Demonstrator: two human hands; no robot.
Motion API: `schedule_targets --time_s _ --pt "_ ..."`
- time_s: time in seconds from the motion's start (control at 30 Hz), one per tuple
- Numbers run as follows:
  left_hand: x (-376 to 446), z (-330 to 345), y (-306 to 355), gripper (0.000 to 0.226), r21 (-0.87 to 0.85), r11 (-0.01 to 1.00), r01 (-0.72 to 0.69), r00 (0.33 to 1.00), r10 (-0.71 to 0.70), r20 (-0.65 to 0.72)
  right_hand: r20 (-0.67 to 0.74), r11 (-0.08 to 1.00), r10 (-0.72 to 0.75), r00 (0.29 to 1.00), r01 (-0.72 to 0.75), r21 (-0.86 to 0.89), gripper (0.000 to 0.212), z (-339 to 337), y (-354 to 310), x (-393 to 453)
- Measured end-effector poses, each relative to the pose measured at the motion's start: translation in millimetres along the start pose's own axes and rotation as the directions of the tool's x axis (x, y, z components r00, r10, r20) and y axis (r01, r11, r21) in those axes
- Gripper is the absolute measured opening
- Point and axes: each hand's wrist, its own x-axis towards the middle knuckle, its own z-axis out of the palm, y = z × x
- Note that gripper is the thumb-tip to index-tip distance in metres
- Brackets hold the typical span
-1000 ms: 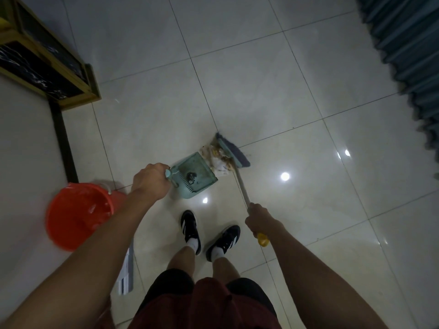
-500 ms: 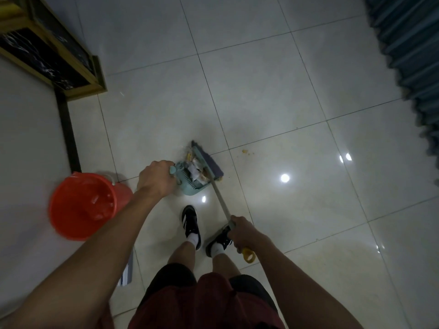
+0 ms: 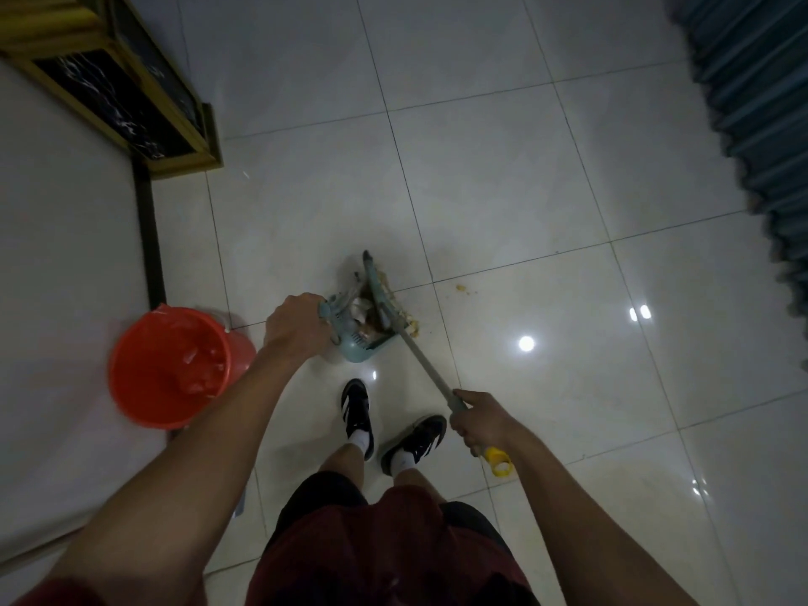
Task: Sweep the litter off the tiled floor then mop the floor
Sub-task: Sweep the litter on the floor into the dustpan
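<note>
From the head view, my left hand (image 3: 297, 332) keeps a curled grip on the dustpan (image 3: 356, 338) handle, litter (image 3: 365, 319) heaped inside it. My right hand (image 3: 478, 419) wraps the broom (image 3: 419, 356) shaft, its head pressed against the pan's mouth; crumbs (image 3: 463, 289) lie on the tiled floor (image 3: 524, 190) beyond, and an orange bucket (image 3: 168, 369) stands left of my left grip.

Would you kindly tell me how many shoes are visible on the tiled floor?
2. The left shoe stands just below the dustpan; the right shoe sits beside it, under the broom handle. None seem hidden.

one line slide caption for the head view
Left hand holds the dustpan while right hand works the broom; crumbs remain beside an orange bucket.
</note>
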Motion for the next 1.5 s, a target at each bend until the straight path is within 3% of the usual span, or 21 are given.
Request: schedule_targets --time_s 0.37,0.87,0.97,1.1,1.3,1.43,1.5 --pt "-11 -23 -42 0.018 -0.037 0.998 0.052 0.999 -0.053 -0.015 -0.012 0.992 -0.04 0.999 0.041 0.12 0.07 -7 -46 -7" --pt "-36 -50 -103 0.015 -0.069 0.988 0.136 0.99 -0.139 -0.038 0.072 0.931 -0.055 0.996 0.025 0.364 0.029 55 -139 36" --pt "-39 -51 -117 0.019 -0.098 0.985 0.142 0.989 -0.146 -0.038 0.097 0.93 -0.054 0.994 0.015 0.366 0.033 71 -150 46" --pt "-40 -55 -125 0.022 -0.045 0.987 0.152 0.987 -0.154 -0.05 0.122 0.938 -0.038 0.992 -0.007 0.346 0.041 88 -161 56" --pt "-38 -57 -134 0.025 -0.05 0.985 0.166 0.985 -0.168 -0.036 0.166 0.955 0.022 0.986 -0.07 0.289 0.02 101 -161 62" --pt "-39 -56 -131 0.023 -0.054 0.982 0.179 0.984 -0.18 -0.012 0.049 0.994 -0.02 0.999 0.015 0.107 0.045 101 -152 65" --pt "-42 -54 -125 0.022 -0.061 0.983 0.173 0.985 -0.173 -0.003 0.014 0.998 -0.064 0.998 0.064 0.025 0.047 97 -146 66"
